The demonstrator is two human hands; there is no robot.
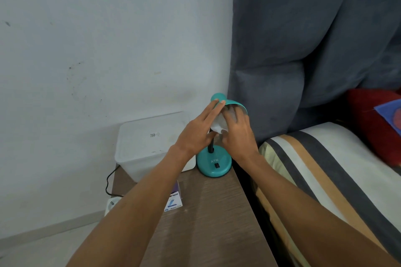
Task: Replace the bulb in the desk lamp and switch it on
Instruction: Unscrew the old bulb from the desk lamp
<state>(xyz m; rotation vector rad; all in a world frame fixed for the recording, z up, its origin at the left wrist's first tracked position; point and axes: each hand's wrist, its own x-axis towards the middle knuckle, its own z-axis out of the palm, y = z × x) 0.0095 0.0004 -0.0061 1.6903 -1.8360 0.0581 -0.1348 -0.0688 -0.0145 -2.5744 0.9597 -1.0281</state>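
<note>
"ATN" on teal lamp base [213, 163], large "7" on small box [173, 202]

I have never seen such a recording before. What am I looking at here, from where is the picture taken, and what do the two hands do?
No machine here: a person wears a camera on the head, looking down at their own bare hands. On a brown table stands a teal lamp. The left hand lies with straight fingers against the lamp's shade, steadying it. The right hand grips a white bulb at the shade's mouth. Also on the table are a white plastic box and a small carton, perhaps the bulb's. To the right is a bed.
</note>
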